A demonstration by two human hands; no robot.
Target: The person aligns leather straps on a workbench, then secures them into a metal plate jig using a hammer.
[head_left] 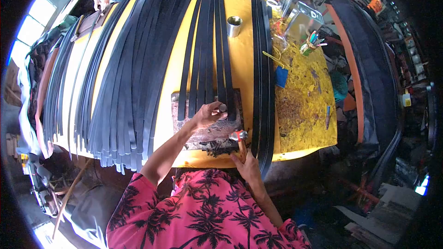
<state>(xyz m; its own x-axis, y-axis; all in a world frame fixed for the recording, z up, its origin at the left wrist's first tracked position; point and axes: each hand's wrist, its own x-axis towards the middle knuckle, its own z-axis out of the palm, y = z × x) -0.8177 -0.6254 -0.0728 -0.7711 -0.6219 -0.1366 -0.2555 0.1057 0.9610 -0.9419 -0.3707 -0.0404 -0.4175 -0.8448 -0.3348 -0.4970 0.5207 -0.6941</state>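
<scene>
My left hand [208, 114] is closed around a short metal punch [223, 108], whose round top shows above the fingers. It is over the ends of several black straps [201, 64] that lie on a worn block [196, 133]. What the punch's lower end touches is hidden. In my right hand [249, 166] is a hammer [239, 135], gripped by its wooden handle, with the metal head near the block's right side, below the punch. Small black offcuts [219, 147] are heaped along the block's near edge.
Many black straps [134, 64] cover the yellow table [304, 129] to the left, and more [263, 78] run along the right. A metal cup [234, 26], a pen holder [311, 46] and a blue piece [281, 77] are there too. Another person's hands [102, 4] work at the far left.
</scene>
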